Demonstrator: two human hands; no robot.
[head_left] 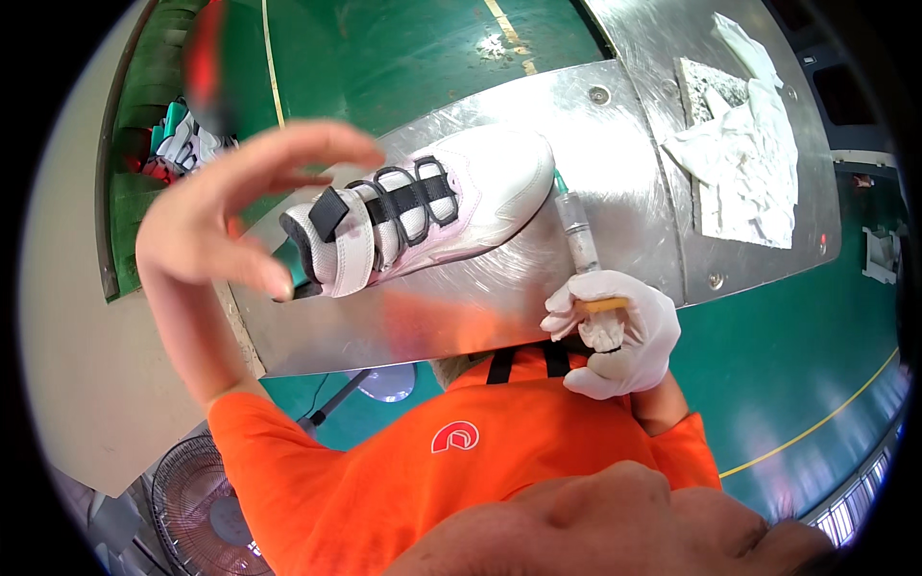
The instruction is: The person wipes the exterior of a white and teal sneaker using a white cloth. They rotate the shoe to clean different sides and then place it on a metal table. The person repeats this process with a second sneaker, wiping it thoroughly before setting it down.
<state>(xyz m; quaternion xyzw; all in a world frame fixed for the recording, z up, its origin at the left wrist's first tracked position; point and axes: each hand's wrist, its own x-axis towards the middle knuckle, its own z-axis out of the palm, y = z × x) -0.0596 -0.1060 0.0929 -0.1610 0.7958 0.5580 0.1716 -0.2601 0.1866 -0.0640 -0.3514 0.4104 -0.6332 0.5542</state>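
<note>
A white and pale pink sneaker (499, 187) with black laces and a strap lies on the metal worktable, its toe pointing right. Bare and raised, my left hand (206, 216) is at the heel end, its fingers curved and apart with nothing held. Whether a fingertip touches the shoe's collar, I cannot tell. My right hand (648, 331), in a white glove, grips a clear syringe (578, 232) around its yellow flange and plunger end. The syringe's green-based tip points up toward the sneaker's toe; whether it touches the shoe is unclear.
The metal worktable (615, 125) has bolts and a seam. At its right lies a crumpled white cloth (740, 173) over a speckled pad. Several shoes (182, 139) sit on a green surface at left, near a blurred red object (204, 58). A fan (206, 509) stands at lower left.
</note>
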